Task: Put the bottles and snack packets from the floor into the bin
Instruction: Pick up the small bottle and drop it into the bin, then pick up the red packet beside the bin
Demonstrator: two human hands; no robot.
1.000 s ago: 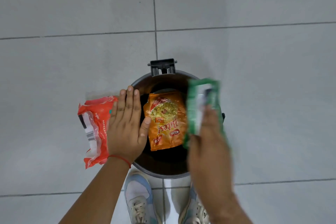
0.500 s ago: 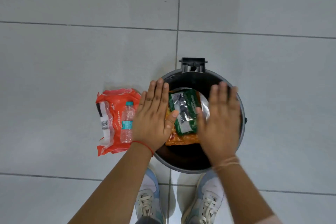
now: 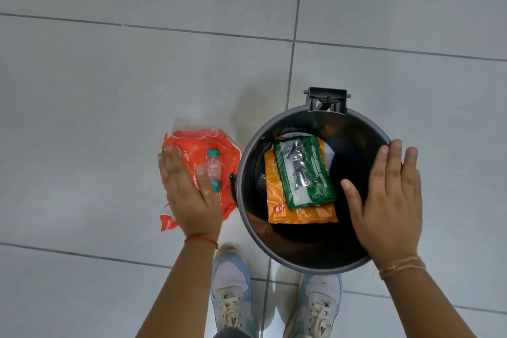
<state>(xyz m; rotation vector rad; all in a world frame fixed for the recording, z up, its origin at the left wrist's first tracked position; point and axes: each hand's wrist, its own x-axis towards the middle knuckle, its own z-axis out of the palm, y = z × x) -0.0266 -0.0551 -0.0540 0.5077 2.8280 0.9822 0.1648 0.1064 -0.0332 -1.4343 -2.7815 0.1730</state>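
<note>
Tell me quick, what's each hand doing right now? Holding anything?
Left hand: open, fingers spread, holding nothing, above the red packet and small bottle.
Right hand: open, empty, over the bin rim.

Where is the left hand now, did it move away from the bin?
Yes. The left hand has left the bin rim and now hovers over the red packet.

Soft even light, slight blur

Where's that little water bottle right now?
The water bottle lies on the red wrapper on the floor, just left of the bin, partly under the left hand.
</note>
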